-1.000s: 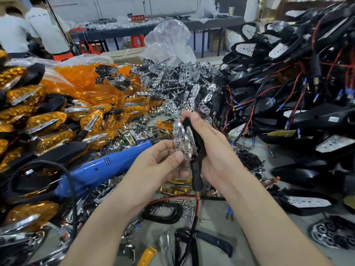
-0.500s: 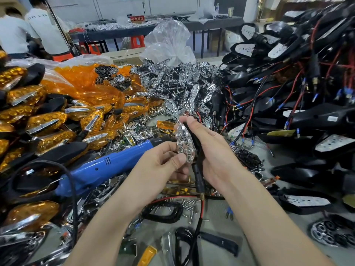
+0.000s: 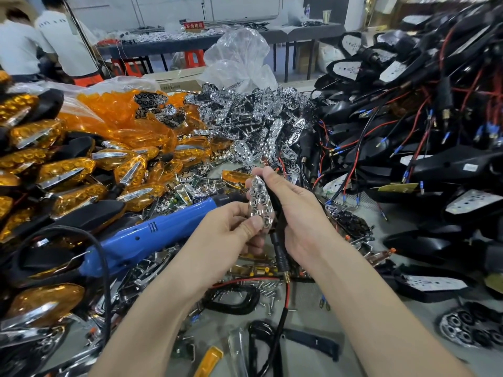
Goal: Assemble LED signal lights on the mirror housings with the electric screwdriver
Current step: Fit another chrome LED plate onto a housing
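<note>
On my feed both hands meet over the middle of the bench. The left hand [image 3: 231, 231] pinches the lower end of a chrome LED reflector [image 3: 260, 200] between thumb and fingers, a narrow grip. The right hand [image 3: 298, 213] curls round the black housing [image 3: 275, 210] just behind it, thumb at the reflector's top end. The two parts touch, though I cannot tell whether the reflector is seated. The housing's stem [image 3: 280, 254] hangs below the hands, trailing a red and black lead. The blue electric screwdriver [image 3: 152, 236] lies untouched just left of the left hand. Loose screws [image 3: 265, 291] lie on the table [image 3: 313, 308]. Amber signal lights [image 3: 68, 170] are heaped at left, spare reflectors [image 3: 253, 123] behind, wired mirror housings [image 3: 435, 126] at right.
</note>
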{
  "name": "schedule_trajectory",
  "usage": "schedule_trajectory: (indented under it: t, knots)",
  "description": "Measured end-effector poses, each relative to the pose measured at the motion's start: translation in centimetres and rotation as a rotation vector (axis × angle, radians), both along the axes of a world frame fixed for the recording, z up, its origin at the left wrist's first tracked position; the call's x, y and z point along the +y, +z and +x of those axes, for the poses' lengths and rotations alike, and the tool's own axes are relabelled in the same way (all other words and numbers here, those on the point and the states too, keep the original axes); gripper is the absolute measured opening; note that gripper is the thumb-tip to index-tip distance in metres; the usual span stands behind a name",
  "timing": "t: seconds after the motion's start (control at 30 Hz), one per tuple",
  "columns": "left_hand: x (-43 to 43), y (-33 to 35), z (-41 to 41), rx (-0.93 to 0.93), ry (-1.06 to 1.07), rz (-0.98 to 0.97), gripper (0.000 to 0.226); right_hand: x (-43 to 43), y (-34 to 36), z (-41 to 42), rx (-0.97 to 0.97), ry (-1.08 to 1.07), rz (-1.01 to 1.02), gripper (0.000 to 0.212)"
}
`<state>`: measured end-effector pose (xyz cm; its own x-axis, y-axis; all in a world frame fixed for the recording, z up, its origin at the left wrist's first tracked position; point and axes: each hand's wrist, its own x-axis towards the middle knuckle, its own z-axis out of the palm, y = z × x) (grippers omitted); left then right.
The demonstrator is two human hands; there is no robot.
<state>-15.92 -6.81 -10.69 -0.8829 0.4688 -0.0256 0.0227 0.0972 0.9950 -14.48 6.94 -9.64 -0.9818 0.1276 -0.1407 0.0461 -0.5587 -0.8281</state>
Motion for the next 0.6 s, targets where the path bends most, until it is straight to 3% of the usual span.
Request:
schedule_trajectory:
  t: [0.33,0.6]
  knots:
    - [0.32,0.05,0.83,-0.004,0.062,0.025,0.013,-0.09,-0.03,0.06,-0.022,-0.042,0.021,0.020]
    - [0.07,0.65,0.53,0.071,0.066,-0.085,0.010,-0.42,-0.02,-0.15,-0.008,-0.026,0.035,0.027]
